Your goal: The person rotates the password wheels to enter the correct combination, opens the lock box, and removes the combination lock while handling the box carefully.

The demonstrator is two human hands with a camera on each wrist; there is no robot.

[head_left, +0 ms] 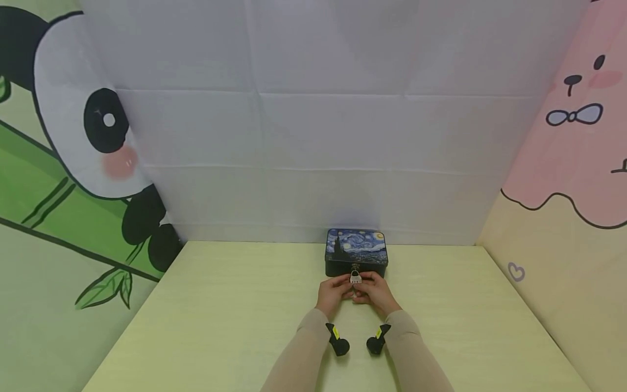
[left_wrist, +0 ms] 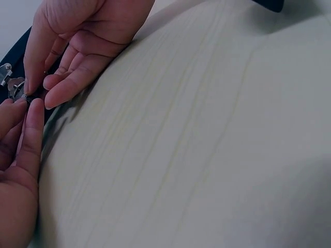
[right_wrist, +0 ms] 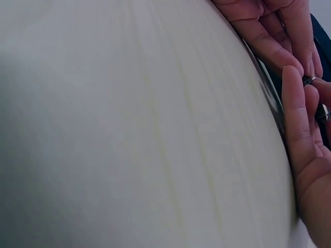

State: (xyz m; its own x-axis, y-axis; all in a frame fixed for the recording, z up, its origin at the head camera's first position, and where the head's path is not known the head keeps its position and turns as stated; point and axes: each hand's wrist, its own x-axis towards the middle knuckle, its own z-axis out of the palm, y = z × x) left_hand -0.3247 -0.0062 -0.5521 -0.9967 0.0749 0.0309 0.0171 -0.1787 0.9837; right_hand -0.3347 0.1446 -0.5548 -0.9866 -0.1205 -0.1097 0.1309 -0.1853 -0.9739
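Both hands are busy with one little silver padlock (head_left: 356,279). The left hand (head_left: 334,292) pinches it from one side and the right hand (head_left: 376,291) from the other, fingertips close together. The lock is at the front of the starry box (head_left: 360,247), just below the box's metal clasp (head_left: 355,267). I can't tell if its loop goes through the clasp. I think it takes two hands because something so small would wobble in one. The box sits flat on the counter (head_left: 235,310), lid down, clasp side facing the person, which probably makes the lock easy to reach. Nearer the person than the box, each sleeve (head_left: 306,343) has a black gadget (head_left: 338,343) at the wrist. Behind the box is a white sheet (head_left: 318,136). Far to its left is a big panda picture (head_left: 73,109).
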